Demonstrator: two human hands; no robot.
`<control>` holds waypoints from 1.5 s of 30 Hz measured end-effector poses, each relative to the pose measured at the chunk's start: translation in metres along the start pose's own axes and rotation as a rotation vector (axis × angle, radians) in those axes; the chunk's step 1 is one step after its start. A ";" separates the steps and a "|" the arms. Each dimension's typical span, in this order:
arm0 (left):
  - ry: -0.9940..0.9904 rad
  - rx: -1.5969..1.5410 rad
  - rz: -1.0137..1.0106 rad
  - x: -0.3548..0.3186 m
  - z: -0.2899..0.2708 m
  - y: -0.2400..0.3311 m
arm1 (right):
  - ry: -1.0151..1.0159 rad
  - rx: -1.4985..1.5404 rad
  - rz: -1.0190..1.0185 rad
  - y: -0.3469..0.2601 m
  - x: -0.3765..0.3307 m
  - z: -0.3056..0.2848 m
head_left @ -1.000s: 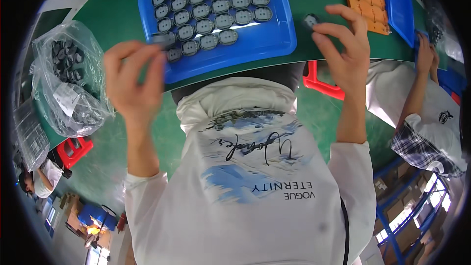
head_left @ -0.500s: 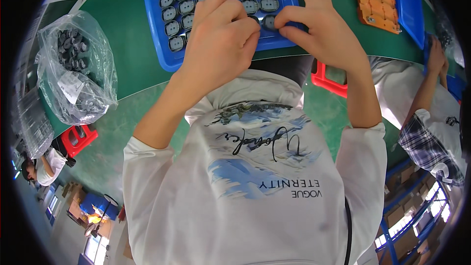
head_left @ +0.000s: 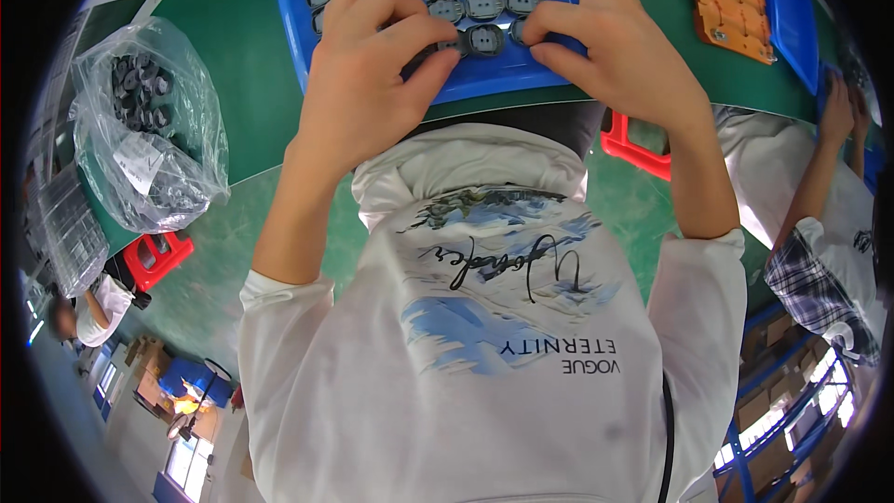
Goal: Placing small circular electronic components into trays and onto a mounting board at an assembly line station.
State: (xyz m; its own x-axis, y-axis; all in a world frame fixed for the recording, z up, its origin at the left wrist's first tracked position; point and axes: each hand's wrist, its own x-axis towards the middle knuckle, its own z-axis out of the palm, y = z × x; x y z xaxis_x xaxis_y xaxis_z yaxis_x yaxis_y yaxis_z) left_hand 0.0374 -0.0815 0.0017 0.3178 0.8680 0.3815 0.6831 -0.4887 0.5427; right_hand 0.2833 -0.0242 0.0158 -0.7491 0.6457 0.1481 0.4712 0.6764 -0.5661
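A blue tray [head_left: 507,84] holds rows of small dark grey oval plastic housings [head_left: 484,5] with pale grey inner faces. My left hand [head_left: 363,74] is over the tray's near left side. Its thumb and forefinger close on a housing [head_left: 451,44] in the nearest row and partly cover it. Right beside it lies another housing [head_left: 485,40], untouched. At the right end of that row, my right hand [head_left: 605,51] pinches a housing [head_left: 518,31] between thumb and forefinger. Its other fingers stretch over the tray's far right part. My left hand hides several housings beneath it.
On the green table [head_left: 251,65], a clear plastic bag [head_left: 191,168] of dark parts lies at the left. An orange slatted block [head_left: 731,5] and another blue tray [head_left: 787,19] stand at the right. A co-worker's hand [head_left: 838,112] shows farther right. Red stools [head_left: 633,149] stand below.
My left hand has shifted left along the nearest row, uncovering a housing there. My right hand stays at the row's right end. The whole view has shifted slightly.
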 end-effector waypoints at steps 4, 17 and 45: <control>-0.046 -0.008 0.061 0.006 0.005 -0.002 | 0.428 0.143 -0.524 0.024 0.012 0.034; -0.049 -0.064 0.070 0.003 0.007 -0.008 | 0.533 -0.081 -0.682 0.028 0.029 0.041; 0.081 -0.130 0.456 0.035 0.023 -0.004 | -0.027 -0.050 0.070 -0.017 0.004 -0.011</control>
State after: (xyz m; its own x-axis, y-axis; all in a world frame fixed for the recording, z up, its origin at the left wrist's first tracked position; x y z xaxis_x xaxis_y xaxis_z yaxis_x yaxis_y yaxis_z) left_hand 0.0604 -0.0473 -0.0047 0.5102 0.5555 0.6566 0.3964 -0.8294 0.3936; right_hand 0.2776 -0.0294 0.0344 -0.7254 0.6828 0.0871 0.5449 0.6470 -0.5334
